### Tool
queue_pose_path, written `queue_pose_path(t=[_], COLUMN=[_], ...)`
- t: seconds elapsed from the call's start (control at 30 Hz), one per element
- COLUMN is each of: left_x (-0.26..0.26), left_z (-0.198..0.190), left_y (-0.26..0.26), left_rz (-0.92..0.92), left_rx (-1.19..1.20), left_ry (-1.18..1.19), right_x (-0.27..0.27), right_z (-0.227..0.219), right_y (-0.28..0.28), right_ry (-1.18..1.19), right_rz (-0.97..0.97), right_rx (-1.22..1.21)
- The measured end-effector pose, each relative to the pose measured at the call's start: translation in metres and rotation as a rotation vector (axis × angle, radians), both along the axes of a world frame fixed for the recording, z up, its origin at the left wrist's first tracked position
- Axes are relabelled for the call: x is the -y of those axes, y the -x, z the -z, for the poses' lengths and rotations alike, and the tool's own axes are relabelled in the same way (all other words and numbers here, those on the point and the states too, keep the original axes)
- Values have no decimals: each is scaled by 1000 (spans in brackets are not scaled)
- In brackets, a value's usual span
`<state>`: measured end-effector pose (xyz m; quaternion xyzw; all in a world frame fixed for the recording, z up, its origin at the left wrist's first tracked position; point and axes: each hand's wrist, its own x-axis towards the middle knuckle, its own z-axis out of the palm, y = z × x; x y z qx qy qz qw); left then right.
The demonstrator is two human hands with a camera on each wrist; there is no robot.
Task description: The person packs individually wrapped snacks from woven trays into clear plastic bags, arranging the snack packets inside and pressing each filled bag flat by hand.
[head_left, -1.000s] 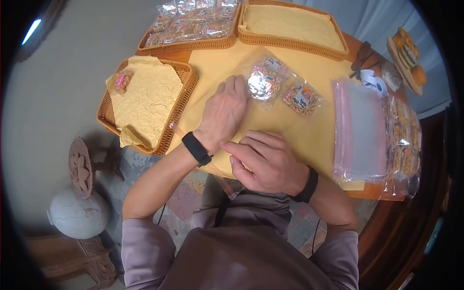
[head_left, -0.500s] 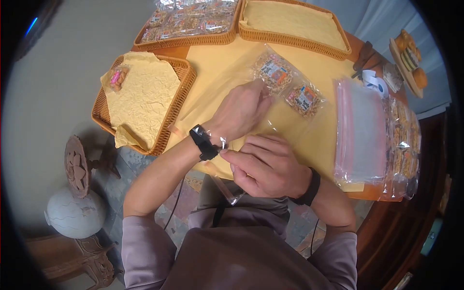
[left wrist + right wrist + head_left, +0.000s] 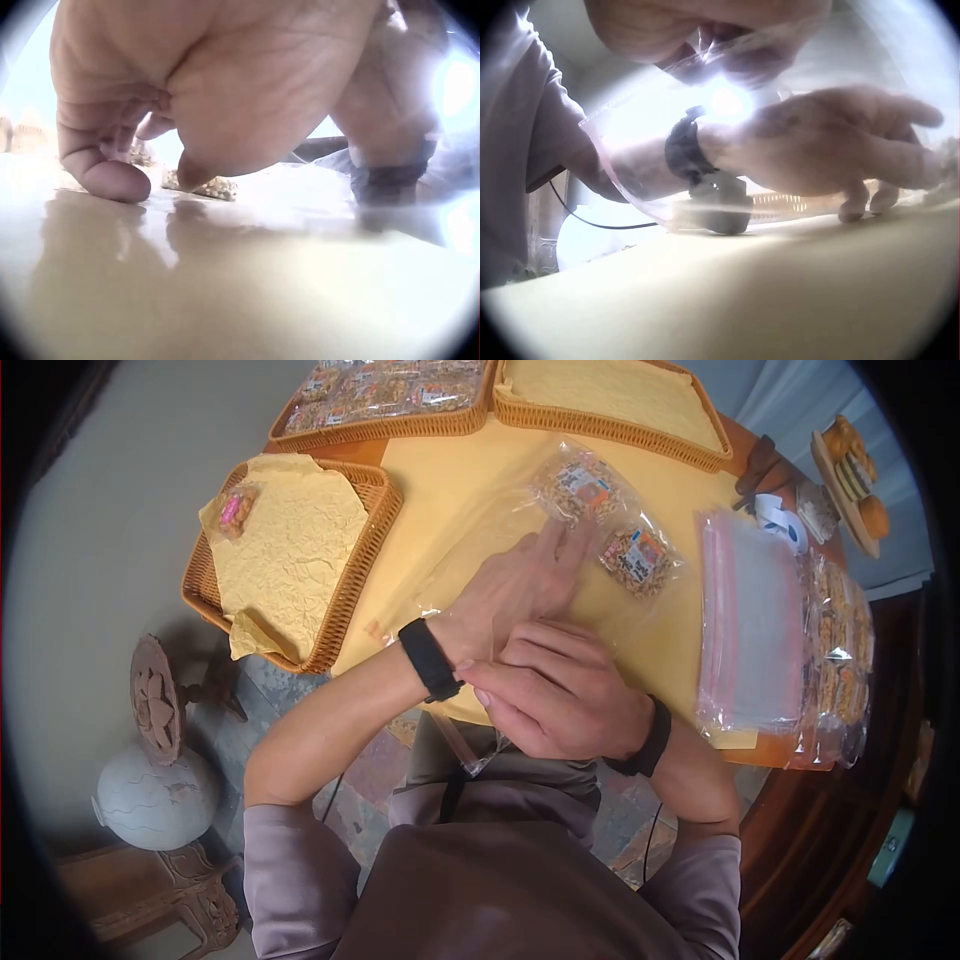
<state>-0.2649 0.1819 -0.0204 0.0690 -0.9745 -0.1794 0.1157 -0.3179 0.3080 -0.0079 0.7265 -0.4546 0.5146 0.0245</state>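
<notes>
My left hand (image 3: 515, 585) lies inside a large clear plastic bag (image 3: 480, 535), the film passing over its wrist. Its fingers reach out long toward two clear-wrapped snack packs with printed labels, fingertips at the edge of the upper pack (image 3: 580, 492). Lower and to the right of it lies the second pack (image 3: 635, 560), also under the film. In the left wrist view, the thumb and fingers come down to the tabletop beside a grainy snack piece (image 3: 214, 187). The right hand (image 3: 565, 690) pinches the bag's near edge between thumb and forefinger, beside the left wristband.
A wicker tray (image 3: 345, 600) with crumpled paper and one small packet (image 3: 238, 510) stands left. Behind are a tray of wrapped packs (image 3: 390, 428) and a paper-lined tray (image 3: 610, 435). Flat clear bags (image 3: 750, 630) and filled bags (image 3: 838, 650) lie at right.
My left hand has slid forward and to the right inside the bag, and the upper pack has shifted right with it. The right hand stays at the bag's edge.
</notes>
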Motion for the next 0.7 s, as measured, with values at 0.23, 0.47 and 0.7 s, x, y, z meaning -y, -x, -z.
queue_pose_path(t=[0.23,0.47,0.7], left_x=[4,9,0], left_z=[4,-1,4], left_y=[22,23,-1], left_rz=[-131,-207,-136], left_rx=[66,126,-51], left_ry=[-22,12,50], right_x=[0,-2,-2], right_z=[1,-3,-3], right_y=[3,3,1], right_ry=[3,-32,-42], right_rz=[-52,-37,-22], right_rx=[-9,10,6])
